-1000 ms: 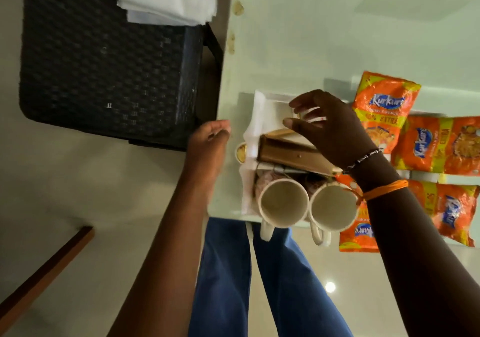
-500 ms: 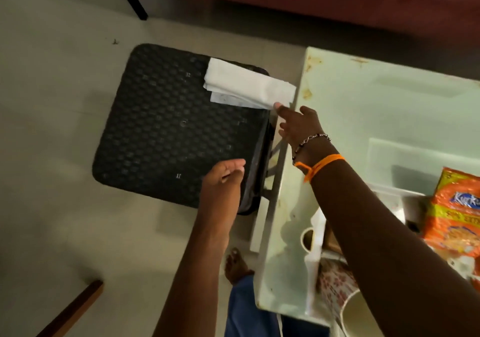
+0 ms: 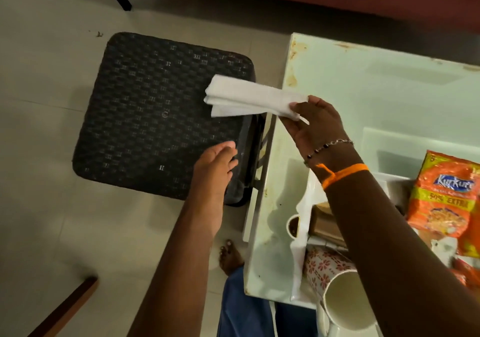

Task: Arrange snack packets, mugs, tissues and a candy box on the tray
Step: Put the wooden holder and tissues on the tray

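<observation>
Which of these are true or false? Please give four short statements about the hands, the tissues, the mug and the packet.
1. The right hand pinches the tissues. True.
2. The left hand holds a mug. False: it holds nothing, fingers relaxed over the black stool.
3. The flowered mug stands upright. False: it lies on its side, mouth towards the camera.
4. An orange snack packet lies to the right of the right arm. True.
</observation>
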The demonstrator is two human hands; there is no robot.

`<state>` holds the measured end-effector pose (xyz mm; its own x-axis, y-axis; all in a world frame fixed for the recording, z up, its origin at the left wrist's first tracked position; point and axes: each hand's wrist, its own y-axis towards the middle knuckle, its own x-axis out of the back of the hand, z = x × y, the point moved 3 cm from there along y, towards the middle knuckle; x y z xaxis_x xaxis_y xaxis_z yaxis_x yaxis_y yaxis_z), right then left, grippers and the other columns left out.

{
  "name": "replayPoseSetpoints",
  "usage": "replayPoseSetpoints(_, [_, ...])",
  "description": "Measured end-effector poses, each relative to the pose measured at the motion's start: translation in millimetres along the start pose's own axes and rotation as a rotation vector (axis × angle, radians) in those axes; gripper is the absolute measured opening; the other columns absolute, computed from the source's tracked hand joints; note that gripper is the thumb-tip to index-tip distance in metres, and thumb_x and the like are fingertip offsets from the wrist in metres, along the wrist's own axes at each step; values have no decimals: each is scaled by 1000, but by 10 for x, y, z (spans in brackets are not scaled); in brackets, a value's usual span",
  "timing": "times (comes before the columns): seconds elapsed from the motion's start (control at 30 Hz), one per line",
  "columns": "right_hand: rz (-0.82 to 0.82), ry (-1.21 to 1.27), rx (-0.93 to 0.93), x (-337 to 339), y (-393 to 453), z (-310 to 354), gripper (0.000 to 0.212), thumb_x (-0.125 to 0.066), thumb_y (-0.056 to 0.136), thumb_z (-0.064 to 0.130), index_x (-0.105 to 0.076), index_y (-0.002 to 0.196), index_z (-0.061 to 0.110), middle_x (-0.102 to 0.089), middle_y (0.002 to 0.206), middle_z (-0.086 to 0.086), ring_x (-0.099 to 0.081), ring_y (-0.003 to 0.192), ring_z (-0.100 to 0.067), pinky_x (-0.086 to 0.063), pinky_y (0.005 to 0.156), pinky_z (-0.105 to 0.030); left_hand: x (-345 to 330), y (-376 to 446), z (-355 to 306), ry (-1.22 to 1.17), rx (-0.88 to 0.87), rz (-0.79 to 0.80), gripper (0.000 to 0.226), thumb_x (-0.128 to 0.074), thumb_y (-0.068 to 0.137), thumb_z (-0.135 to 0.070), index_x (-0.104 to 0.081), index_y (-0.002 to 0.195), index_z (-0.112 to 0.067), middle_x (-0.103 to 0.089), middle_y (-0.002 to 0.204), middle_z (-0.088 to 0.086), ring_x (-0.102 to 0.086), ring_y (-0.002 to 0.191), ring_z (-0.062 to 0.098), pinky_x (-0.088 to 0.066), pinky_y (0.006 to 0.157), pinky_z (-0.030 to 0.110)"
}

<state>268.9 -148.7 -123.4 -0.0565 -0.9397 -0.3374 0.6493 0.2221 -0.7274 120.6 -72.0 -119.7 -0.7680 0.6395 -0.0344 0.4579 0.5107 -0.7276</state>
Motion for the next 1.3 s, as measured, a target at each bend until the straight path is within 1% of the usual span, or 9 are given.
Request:
replayPoseSetpoints(0.27, [65, 49, -57, 1107, -801, 310, 27, -40, 87, -9, -51, 80, 15, -67, 53, 2, -65, 53, -9, -57, 56, -18, -337, -381, 237, -336, 138, 185, 67, -41, 75, -65, -60, 117, -18, -67, 117, 11, -66, 105, 24, -55, 86, 34])
replayPoseSetpoints(0.37, [51, -115, -26, 1521, -1000, 395, 30, -40, 87, -11, -51, 80, 16, -63, 63, 0, -62, 58, -7, -56, 56, -18, -504, -583, 405, -283, 163, 195, 60, -44, 72, -62, -63, 110, -18, -71, 108, 7, -69, 98, 18, -59, 78, 31])
replayPoseSetpoints(0.53, [38, -390, -80, 2037, -1243, 449, 28, -40, 87, -11, -56, 80, 11, -55, 86, -8, -58, 74, -17, -57, 55, -16, -749, -862, 739, -12, 138, 122, 9, -60, 85, -20, -67, 90, -17, -72, 87, -1, -68, 84, 14, -58, 76, 33])
replayPoseSetpoints(0.73, [-94, -495, -69, 2369, -1320, 470, 23, -50, 86, -7, -62, 75, 9, -64, 73, -3, -66, 58, -7, -57, 56, -14, -994, -971, 941, 18, 159, 17, 22, -59, 87, -12, -54, 108, -15, -61, 97, 4, -61, 83, 15, -55, 69, 29])
replayPoseSetpoints(0.83, [-113, -570, -82, 2464, -1282, 493, 11, -56, 85, -1, -65, 90, 1, -63, 80, -7, -62, 72, -14, -56, 67, -18, -1050, -962, 958, 105, 116, 37, 24, -56, 87, -8, -53, 110, -15, -62, 94, 2, -62, 86, 14, -56, 66, 23])
replayPoseSetpoints(0.97, [-115, -606, -98, 2495, -1215, 518, 27, -57, 86, 3, -59, 109, -9, -62, 107, -25, -62, 99, -30, -51, 92, -32, -1082, -923, 969, 189, 128, 17, 15, -53, 89, -12, -61, 102, -14, -64, 101, 7, -63, 98, 22, -54, 81, 30])
replayPoseSetpoints(1.07, [-71, -710, -105, 2471, -1165, 489, 33, -54, 88, 4, -55, 117, -11, -56, 125, -31, -55, 116, -39, -50, 89, -26, -1097, -907, 960, 228, 130, 6, 12, -52, 90, -16, -62, 97, -16, -63, 86, -2, -62, 85, 15, -52, 71, 21])
replayPoseSetpoints(1.2, [-89, -698, -101, 2485, -1109, 460, 29, -58, 86, 7, -59, 112, -7, -58, 121, -31, -58, 108, -33, -44, 101, -39, -1103, -922, 979, 322, 141, -16, 11, -52, 90, -18, -61, 96, -20, -61, 84, -4, -57, 84, 12, -48, 80, 27])
replayPoseSetpoints(1.3, [-72, -759, -91, 2527, -1101, 476, 28, -56, 88, 12, -60, 112, -2, -60, 121, -24, -54, 100, -22, -43, 100, -37, -1132, -942, 995, 462, 81, -58, 26, -52, 91, -23, -59, 114, -17, -59, 107, -1, -55, 83, 3, -47, 72, 18])
